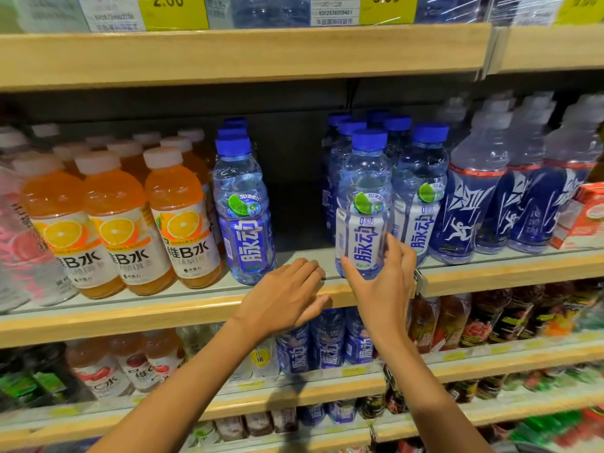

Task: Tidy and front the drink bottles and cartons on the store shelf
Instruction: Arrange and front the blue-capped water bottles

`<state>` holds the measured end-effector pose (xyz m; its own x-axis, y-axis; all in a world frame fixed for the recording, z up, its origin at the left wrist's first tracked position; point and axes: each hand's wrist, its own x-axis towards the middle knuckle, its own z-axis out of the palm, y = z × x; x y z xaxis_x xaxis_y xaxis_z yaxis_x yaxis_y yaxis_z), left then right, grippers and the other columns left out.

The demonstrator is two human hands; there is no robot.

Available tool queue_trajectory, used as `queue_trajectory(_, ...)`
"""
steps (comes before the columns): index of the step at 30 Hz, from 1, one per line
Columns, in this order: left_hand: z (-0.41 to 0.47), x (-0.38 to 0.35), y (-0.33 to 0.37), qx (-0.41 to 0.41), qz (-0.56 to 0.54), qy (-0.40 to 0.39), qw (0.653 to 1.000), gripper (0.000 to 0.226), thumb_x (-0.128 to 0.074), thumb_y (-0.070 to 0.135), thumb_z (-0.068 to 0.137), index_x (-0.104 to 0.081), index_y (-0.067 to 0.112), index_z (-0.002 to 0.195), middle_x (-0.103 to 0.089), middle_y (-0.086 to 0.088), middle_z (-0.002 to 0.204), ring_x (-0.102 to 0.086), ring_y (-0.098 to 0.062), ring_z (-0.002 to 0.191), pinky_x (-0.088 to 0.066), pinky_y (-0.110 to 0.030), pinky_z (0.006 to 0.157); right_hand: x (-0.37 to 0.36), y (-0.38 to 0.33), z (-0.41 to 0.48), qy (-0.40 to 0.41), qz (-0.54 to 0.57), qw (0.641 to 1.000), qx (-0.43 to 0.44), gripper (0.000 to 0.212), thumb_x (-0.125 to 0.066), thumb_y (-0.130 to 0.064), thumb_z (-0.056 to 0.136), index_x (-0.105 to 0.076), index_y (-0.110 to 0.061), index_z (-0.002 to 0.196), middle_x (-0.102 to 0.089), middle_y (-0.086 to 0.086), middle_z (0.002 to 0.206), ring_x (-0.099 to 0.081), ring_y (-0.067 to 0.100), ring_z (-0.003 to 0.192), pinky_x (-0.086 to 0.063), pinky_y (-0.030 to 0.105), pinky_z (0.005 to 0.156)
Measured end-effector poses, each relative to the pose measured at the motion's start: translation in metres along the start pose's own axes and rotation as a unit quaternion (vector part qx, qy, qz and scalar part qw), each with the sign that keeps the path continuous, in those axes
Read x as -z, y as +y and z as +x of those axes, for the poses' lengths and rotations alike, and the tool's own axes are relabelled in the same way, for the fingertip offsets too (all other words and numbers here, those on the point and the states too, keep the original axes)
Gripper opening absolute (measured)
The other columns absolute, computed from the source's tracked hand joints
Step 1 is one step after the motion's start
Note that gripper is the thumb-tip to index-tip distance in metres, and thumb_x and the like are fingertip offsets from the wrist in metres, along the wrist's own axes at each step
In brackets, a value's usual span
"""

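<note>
Curled round the foot of the white-labelled bottle (pixel 363 191), the right hand (pixel 380 282) grips it at the front lip of the middle shelf (pixel 163 308), just right of frame centre, while the left hand (pixel 284 295) lies loose and flat on the shelf edge, below the gap beside the blue-labelled bottle (pixel 243 217).

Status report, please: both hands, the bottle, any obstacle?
Left hand open, on shelf edge. Right hand grips white-label bottle, upright at shelf front. Open gap on its left, nothing blocking.
</note>
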<state>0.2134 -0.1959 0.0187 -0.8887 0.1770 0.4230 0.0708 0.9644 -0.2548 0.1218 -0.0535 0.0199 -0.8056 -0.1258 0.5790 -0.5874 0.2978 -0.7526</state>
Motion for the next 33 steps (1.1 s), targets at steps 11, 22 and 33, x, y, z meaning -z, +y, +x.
queue_trajectory(11, -0.001, 0.003, 0.002, 0.009, -0.014, -0.002, 1.0, 0.05, -0.028, 0.044, 0.1, -0.06, 0.007, 0.112, -0.061, -0.009, 0.11, -0.059, -0.022, 0.096, -0.052, -0.036, 0.077, -0.003, -0.001, 0.006, 0.015, -0.074, 0.997, 0.021, 0.062, -0.075, -0.024, 0.081, -0.051, 0.004, 0.131, -0.054, 0.017, 0.118, -0.054, 0.028, 0.107, -0.03, 0.018, 0.089)
queue_trajectory(22, -0.003, 0.003, 0.002, 0.004, -0.006, 0.018, 1.0, 0.05, -0.028, 0.044, 0.099, -0.06, 0.008, 0.112, -0.061, -0.008, 0.11, -0.057, -0.022, 0.097, -0.051, -0.035, 0.076, -0.003, -0.003, 0.014, -0.02, -0.089, 0.996, 0.005, 0.061, -0.068, -0.024, 0.087, -0.044, 0.002, 0.136, -0.05, 0.016, 0.127, -0.044, 0.027, 0.121, -0.032, 0.026, 0.098)
queue_trajectory(33, -0.077, 0.006, -0.011, 0.017, 0.024, 0.194, 0.981, 0.02, -0.058, 0.011, 0.086, -0.069, -0.002, 0.097, -0.069, -0.016, 0.1, -0.066, -0.029, 0.088, -0.056, -0.037, 0.076, 0.005, -0.023, -0.036, -0.021, 0.036, 0.999, 0.032, 0.022, -0.064, -0.008, 0.088, -0.06, -0.007, 0.109, -0.053, -0.004, 0.099, -0.057, 0.019, 0.092, -0.05, 0.041, 0.084)
